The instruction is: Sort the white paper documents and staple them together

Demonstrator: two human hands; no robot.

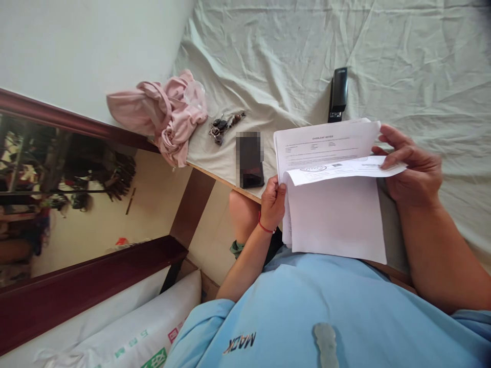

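My left hand (273, 203) is closed on the left edge of a stack of printed papers (333, 220), with the thumb on top. At the stack's right side, my right hand (412, 166) has its fingers on the upper sheets. One top sheet is folded over toward me, showing a stamp and a small dark code. The page behind it is headed "OVERLEAF NOTES". A black stapler (338, 94) lies on the cloth just beyond the papers' top edge.
On the light green cloth (402, 61) lie a black phone (251, 176), partly blurred out, keys (219, 130) and a crumpled pink cloth (164, 110). A red-brown framed mirror (149, 204) stands to the left. A white printed sack (141, 327) lies at the lower left.
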